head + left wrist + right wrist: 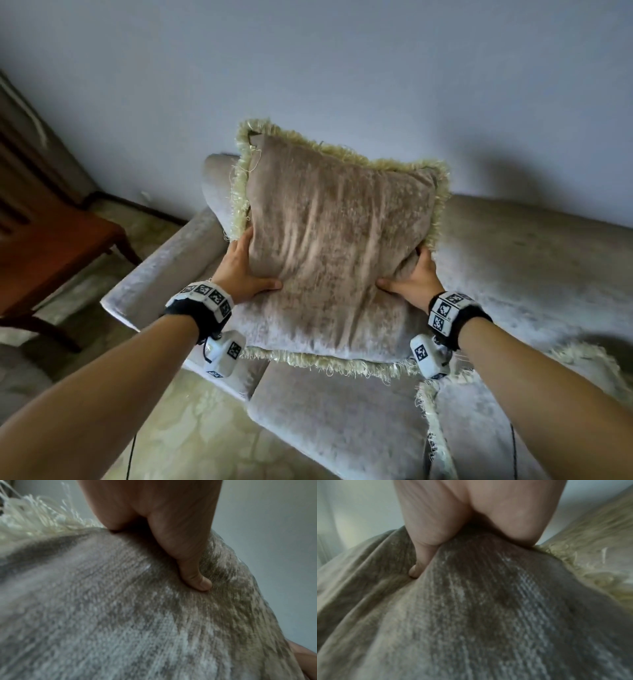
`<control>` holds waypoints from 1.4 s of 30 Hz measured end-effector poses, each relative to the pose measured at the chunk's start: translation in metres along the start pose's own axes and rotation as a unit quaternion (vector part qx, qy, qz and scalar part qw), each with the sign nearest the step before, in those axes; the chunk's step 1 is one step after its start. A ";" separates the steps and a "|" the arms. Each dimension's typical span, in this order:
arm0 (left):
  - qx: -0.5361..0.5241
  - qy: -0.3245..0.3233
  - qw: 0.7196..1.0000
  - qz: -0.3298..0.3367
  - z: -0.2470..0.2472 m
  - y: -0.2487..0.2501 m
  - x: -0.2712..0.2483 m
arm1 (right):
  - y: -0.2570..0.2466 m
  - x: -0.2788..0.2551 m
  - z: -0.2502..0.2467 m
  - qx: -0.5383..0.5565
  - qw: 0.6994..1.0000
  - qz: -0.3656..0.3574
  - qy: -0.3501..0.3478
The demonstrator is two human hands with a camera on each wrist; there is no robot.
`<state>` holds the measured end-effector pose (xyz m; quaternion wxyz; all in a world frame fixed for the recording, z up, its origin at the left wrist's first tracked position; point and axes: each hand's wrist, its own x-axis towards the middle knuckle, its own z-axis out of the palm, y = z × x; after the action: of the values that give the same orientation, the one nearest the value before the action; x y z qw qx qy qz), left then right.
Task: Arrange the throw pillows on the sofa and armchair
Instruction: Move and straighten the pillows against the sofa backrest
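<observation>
Pillow [337, 246], tan chenille with a pale yellow fringe, stands upright over the left end of the sofa [534, 274], held between both hands. The left hand [239, 270] grips its lower left side, thumb [193, 566] pressed flat across the front face and fingers hidden behind the edge. The right hand [416, 277] grips the lower right side the same way, its thumb [421, 561] dug into a fold of the fabric. Whether the pillow's bottom edge rests on the seat or hangs just above it cannot be told.

Each wrist carries a black band [202, 305] set with white blocks printed in black-and-white square codes; no readable words show anywhere.

A second fringed pillow [486, 428] lies flat on the seat cushion under the right forearm. The sofa's armrest [161, 270] runs down on the left. Beyond it stands a dark wooden chair [51, 253] on the patterned floor [191, 435], and a plain pale wall [342, 68] rises behind.
</observation>
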<state>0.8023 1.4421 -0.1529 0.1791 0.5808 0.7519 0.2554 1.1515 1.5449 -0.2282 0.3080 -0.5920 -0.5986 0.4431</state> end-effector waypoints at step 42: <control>-0.022 0.026 0.976 -0.216 -0.269 -0.540 0.098 | -0.250 0.137 0.593 -0.190 0.960 0.013 -0.203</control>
<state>0.2020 1.3836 -0.2530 0.2230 0.3933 0.8584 0.2425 0.4977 1.6048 -0.2731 0.0560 -0.5450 -0.7141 0.4359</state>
